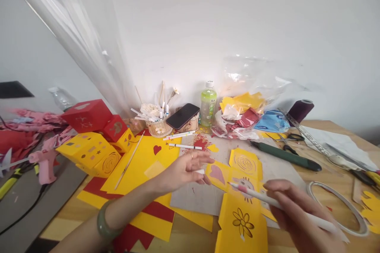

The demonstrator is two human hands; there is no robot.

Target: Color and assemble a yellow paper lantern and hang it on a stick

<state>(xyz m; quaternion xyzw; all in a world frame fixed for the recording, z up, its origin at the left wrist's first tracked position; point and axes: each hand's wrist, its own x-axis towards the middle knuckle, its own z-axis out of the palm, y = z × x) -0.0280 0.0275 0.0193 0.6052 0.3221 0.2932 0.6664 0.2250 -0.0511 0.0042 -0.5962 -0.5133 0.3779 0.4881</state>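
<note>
Holds a slim white marker [263,196], pink near the tip, in the right hand [299,209], with the grip closed around the barrel. Slants leftward out of the fingers, pointing at a whiskered animal face [245,186] in the middle of a flat yellow card box net [228,204]. Lies mostly left of the right grip, bearing a spiral cutout [245,163] on the far panel, a pink heart [217,174] on the left flap and a dark-lined flower [243,222] on the near panel.

Stretches the left hand [185,170] toward that flap, fingers extended, with a small white piece [200,171] at the thumb; cannot tell from this angle whether gripped or merely alongside. Includes a green bangle [108,218] on the left wrist.

Shows around these, on a wooden worktop [190,241], a grey cardboard sheet [192,201] partly under the net, a white tape ring [311,195] near the right hand and a long dark-green tool [286,156] beyond. Has, farther left, a patterned yellow box [92,154] and a pink glue gun [44,166]. Stands at the back a green-labelled bottle [209,104], beside a black phone [184,116].
</note>
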